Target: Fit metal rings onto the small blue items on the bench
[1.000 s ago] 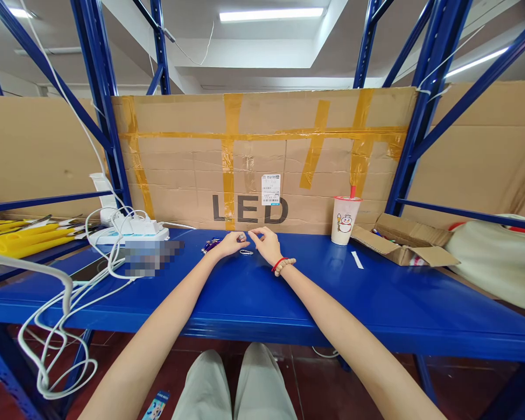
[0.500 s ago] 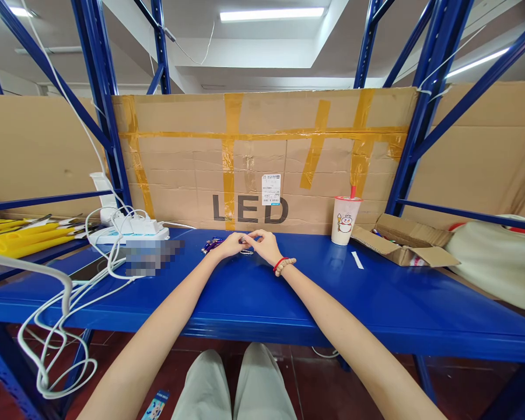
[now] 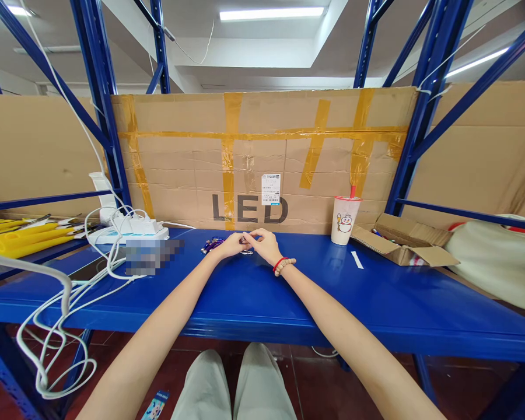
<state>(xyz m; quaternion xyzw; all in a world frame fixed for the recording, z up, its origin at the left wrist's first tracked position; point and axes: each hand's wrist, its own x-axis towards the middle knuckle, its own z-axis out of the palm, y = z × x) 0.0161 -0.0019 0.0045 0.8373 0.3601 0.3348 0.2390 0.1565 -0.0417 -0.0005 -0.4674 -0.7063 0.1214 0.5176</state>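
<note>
Held half-curled left hand (image 3: pixel 233 244) against right hand (image 3: pixel 266 245) beside purple pieces (image 3: pixel 211 244); could tell neither grip. Worked well behind front shelf edge (image 3: pixel 254 332), well apart from cup (image 3: pixel 345 222).

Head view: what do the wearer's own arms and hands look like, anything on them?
Left arm and right arm: no sleeves in view. Left hand and right hand: no gloves. Right arm wears a thin red band and a beige beaded bracelet at the wrist.

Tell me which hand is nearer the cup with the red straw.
Right. The right hand is left of the cup, apart from it; the left hand is farther left, beyond the right hand.
</note>
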